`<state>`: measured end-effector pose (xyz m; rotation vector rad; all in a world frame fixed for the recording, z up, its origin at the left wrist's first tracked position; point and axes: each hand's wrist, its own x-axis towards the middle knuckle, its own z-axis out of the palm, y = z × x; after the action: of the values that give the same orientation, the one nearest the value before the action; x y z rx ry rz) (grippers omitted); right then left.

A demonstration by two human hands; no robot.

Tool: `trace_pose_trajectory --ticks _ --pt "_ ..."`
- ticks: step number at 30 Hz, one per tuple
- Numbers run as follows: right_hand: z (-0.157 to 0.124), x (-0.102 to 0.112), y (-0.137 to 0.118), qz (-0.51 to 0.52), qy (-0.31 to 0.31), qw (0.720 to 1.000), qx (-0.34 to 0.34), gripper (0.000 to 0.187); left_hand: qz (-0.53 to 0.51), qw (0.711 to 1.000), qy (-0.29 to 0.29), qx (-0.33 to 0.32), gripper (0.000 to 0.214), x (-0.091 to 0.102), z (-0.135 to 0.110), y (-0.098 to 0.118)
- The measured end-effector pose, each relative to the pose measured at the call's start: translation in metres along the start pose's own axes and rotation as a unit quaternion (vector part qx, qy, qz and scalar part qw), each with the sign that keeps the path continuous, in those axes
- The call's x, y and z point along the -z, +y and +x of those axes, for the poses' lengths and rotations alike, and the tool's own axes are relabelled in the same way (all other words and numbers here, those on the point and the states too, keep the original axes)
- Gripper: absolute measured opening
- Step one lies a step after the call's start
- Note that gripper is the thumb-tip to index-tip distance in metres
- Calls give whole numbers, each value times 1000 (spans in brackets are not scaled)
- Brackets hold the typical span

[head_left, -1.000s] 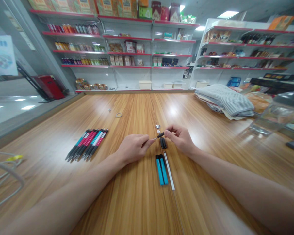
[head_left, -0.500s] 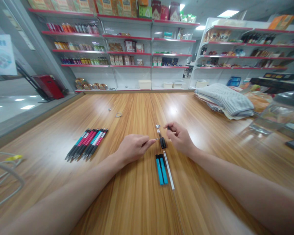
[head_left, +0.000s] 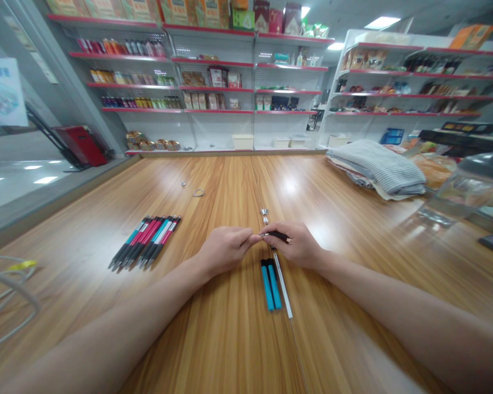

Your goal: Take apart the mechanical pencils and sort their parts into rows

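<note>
Two hands, two loose turquoise barrels, one small ring

Slim black piece: held crosswise near the scene's middle, left end toward the silver tip, right end slightly nearer
Small silver tip: pinched at the black piece's left end; whether joined, cannot tell
Two blue barrels: side by side, lying lengthwise, black ends far
White rods: thin, lying slantwise just right of the barrels
Silver cones: small, shiny, clustered on the far side
</note>
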<state>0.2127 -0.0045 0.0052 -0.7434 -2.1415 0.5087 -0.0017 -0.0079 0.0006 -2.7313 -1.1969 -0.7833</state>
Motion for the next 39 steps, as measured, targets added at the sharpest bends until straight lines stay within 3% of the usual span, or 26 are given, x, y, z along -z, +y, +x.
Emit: trace_pose_trajectory --ticks 8,14,19,25,32,39 --pt "-1 -1 -4 12 48 998 -38 17 -17 1000 -3 11 42 -1 2 1" --pt "0 7 18 -3 143 983 -118 21 -2 998 8 58 46 2 1 -3" --pt "3 13 37 -147 89 972 -158 19 23 997 -7 73 45 0 0 -5" --pt "1 12 41 -257 35 948 -183 22 52 996 -4 71 44 -2 0 -6" --pt "0 13 43 -279 18 944 -177 23 51 996 -14 78 39 -1 1 -5" --pt "-1 12 43 -254 34 949 -184 24 54 994 -27 88 20 -2 -1 -8"
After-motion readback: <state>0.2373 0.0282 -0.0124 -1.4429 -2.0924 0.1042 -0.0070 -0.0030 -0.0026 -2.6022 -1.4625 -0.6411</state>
